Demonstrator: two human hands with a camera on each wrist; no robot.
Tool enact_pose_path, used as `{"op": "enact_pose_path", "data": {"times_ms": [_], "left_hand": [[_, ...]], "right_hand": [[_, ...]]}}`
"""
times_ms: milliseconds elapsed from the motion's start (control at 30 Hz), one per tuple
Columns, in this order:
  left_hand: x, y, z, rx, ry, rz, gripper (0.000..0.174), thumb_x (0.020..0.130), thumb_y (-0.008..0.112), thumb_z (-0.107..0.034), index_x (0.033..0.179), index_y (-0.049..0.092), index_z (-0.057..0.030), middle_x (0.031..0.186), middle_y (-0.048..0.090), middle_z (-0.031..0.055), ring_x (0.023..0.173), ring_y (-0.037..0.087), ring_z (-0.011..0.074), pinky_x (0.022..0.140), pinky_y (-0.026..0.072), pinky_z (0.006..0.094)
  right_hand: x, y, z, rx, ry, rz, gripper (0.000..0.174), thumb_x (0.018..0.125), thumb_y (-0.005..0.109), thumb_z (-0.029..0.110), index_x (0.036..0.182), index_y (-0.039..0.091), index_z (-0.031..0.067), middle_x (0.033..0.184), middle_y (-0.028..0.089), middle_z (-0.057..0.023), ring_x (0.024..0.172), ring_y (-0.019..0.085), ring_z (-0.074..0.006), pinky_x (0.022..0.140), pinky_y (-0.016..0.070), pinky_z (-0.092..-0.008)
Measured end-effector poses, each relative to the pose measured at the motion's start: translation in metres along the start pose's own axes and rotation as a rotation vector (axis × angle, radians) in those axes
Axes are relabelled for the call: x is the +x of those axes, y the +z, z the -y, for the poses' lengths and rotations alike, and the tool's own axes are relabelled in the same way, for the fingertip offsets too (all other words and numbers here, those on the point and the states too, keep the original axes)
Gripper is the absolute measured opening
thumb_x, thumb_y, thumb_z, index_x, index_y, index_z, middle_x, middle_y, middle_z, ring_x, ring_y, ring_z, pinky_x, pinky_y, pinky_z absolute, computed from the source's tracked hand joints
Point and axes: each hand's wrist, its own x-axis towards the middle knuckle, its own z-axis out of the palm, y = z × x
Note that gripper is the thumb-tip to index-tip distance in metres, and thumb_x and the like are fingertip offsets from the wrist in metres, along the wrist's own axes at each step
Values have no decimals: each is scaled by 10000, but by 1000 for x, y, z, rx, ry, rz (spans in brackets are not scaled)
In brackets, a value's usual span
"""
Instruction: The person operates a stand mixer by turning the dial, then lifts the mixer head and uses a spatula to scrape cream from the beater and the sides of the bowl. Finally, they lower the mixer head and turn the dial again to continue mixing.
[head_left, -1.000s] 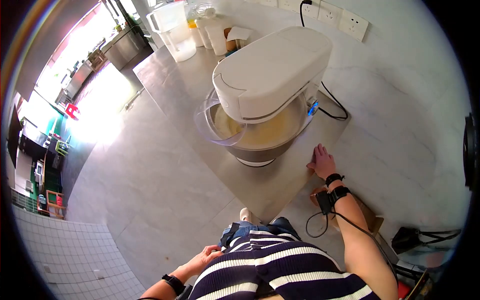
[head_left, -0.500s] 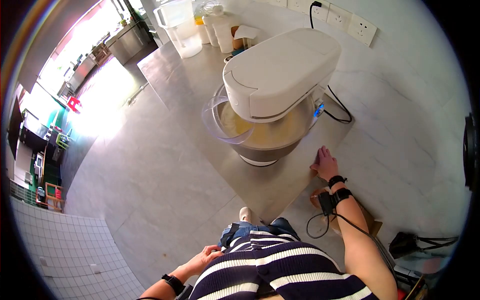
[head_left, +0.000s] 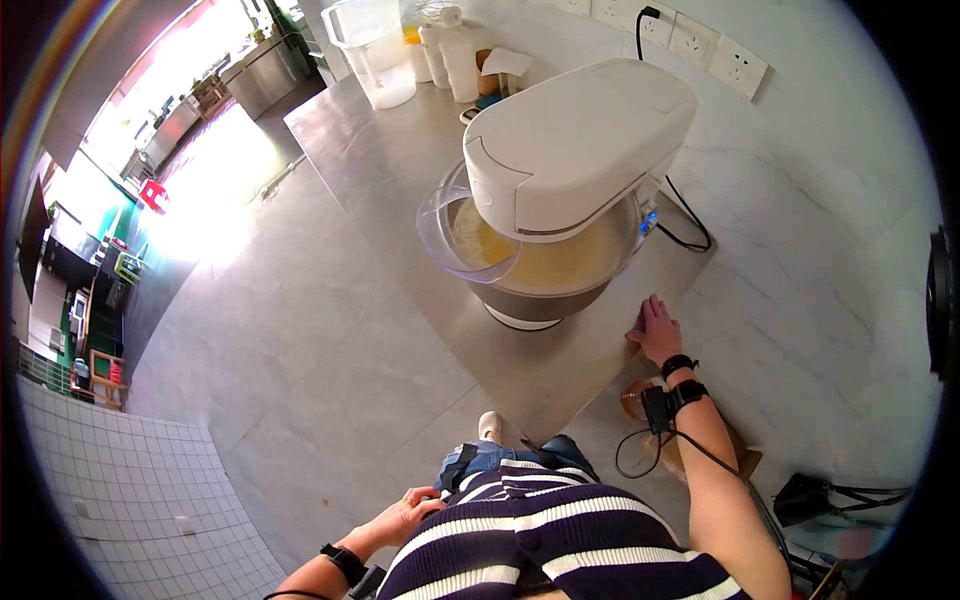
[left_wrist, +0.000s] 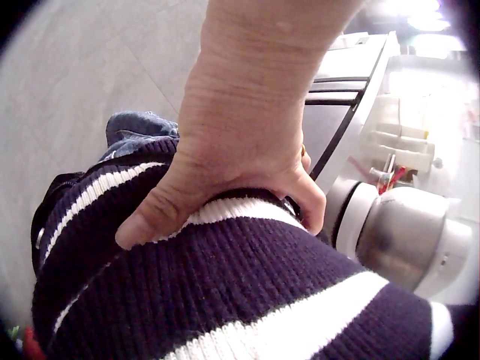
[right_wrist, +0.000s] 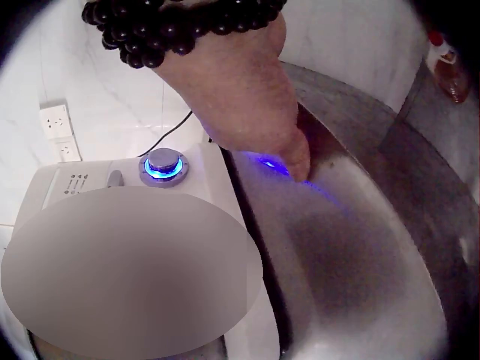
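On the worktop (head_left: pixel 560 370) stands the mixer (head_left: pixel 585 145), its dial (right_wrist: pixel 163 166) glowing blue, a bowl (head_left: pixel 540 305) of pale yellow mix (head_left: pixel 560 262) below. Near it, the right hand (head_left: pixel 657 332) rests at the worktop's edge, grip relaxed, fingers straight, holding nothing. The left hand (head_left: pixel 408 512) lies on the striped top (head_left: pixel 560 530), grip loose, thumb and fingers spread apart. A jug (head_left: pixel 390 80) stands beyond the mixer, towards the worktop's far end

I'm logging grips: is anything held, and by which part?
The right hand holds nothing, resting on the metal table. The left hand touches the striped top; whether it grips is unclear.
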Motion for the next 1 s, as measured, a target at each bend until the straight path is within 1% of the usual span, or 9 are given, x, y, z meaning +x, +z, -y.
{"op": "enact_pose_path", "data": {"times_ms": [167,267,567,667,800,1000], "left_hand": [[0,-1,-4,20,0,5,341,840,571,-201,1143,416,-180,1183,393,171,1105,413,368,915,400,411],[0,-1,-2,40,11,15,341,839,572,-197,1143,418,-178,1185,393,172,1107,412,369,914,401,411],[4,-7,-11,13,11,17,346,838,577,-180,1146,419,-183,1194,394,175,1106,418,375,905,410,417],[4,-7,-12,21,23,9,355,834,584,-177,1147,418,-187,1193,395,174,1106,417,376,905,411,420],[6,-8,-15,19,48,-18,369,828,594,-182,1150,415,-192,1189,397,171,1106,417,374,905,411,423],[7,-11,-22,-12,7,-13,392,817,609,-188,1155,410,-202,1185,398,168,1108,415,372,905,411,423]], "right_hand": [[-2,-1,-1,-4,-2,-5,783,757,625,441,1350,277,68,1444,205,-80,1316,226,-243,955,339,-466],[-2,1,-1,34,-11,-56,767,705,657,380,1321,329,60,1433,240,-99,1305,253,-260,926,345,-459],[-4,-4,1,63,3,-31,775,716,649,369,1339,306,60,1444,217,-92,1313,238,-256,945,327,-460],[-3,-6,2,29,18,33,781,772,611,423,1367,251,68,1458,170,-78,1327,199,-237,979,306,-468],[-2,-6,2,27,16,34,788,770,610,435,1368,251,66,1458,169,-80,1328,198,-237,981,308,-459],[-3,-7,2,27,15,24,799,757,618,445,1363,261,66,1455,182,-82,1324,211,-238,973,321,-454]]}}
